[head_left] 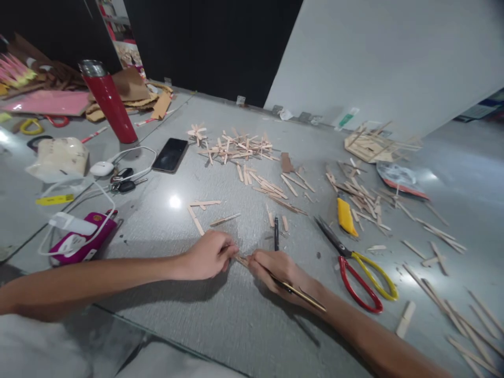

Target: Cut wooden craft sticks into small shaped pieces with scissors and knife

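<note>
My left hand (212, 255) is closed, its thumb and finger pinching one end of a small wooden craft stick (241, 259). The other end of the stick reaches the fingertips of my right hand (275, 270), also closed. A slender gold-and-dark pen-shaped tool (305, 298) lies in my right hand and slants back over the wrist; its tip is hidden by the fingers. Just beyond the hands lie a black pen (276, 233), short stick pieces (285, 223) and sticks joined in an angled shape (196, 219).
Scissors with red and yellow handles (346, 254) and a yellow cutter (346, 215) lie right of my hands. Piled sticks (236, 147) spread across the grey table. Leftward are a phone (171, 155), a red flask (110, 105), a purple power bank (84, 239) and cables.
</note>
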The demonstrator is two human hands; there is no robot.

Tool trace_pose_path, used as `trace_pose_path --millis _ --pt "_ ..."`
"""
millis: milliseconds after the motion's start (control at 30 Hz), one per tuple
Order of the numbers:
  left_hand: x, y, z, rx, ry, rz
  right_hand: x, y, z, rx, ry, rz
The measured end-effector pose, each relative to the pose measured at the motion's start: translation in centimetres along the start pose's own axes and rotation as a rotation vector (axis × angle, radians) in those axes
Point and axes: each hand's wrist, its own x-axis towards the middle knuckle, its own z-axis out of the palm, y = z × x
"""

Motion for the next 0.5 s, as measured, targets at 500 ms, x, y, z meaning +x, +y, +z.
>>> trace_pose_path --millis 500 --pt "0.8 -0.6 -0.5 -0.016 0.231 0.13 0.8 -1.6 -2.0 0.263 -0.1 0.318"
